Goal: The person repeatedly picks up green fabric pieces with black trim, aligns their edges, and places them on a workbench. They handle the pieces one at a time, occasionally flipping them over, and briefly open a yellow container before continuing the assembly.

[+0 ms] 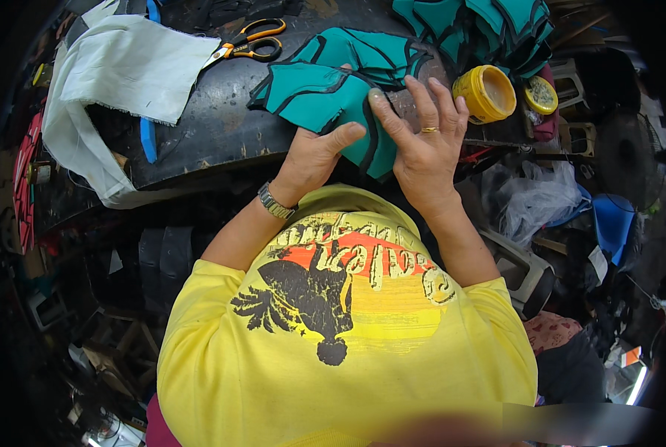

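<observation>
Where the table (225, 134) reaches far to the left of the open yellow jar (467, 93), I see a white cloth (135, 67) spread partly on top and drooping past the near edge. A blue strip (148, 141) pokes out from under it, also well left of the jar. Next come the scissors (252, 43), orange and black, left of the jar and farther out, their blades at the cloth's edge.

Closer to the jar, on its left, my left hand (311, 160) has its grip closed around a teal piece (311, 95) trimmed in black, the fingers mostly hidden beneath. A metal watch (276, 201) circles that wrist. The piece is over the table's near edge, left of the jar and apart from it. Another teal piece (363, 51) lies just behind, up and left of the jar. My right hand (426, 153), just left of the jar and nearer my body, has its fingers spread, the leftmost touching the held piece; its thumb is hidden, so I cannot tell whether that grip pinches anything.

Beyond the jar sits a teal pile (500, 33). A smaller yellow tub (540, 97) stands just right of the jar, with a clear plastic bag (538, 200) below and to the right.
</observation>
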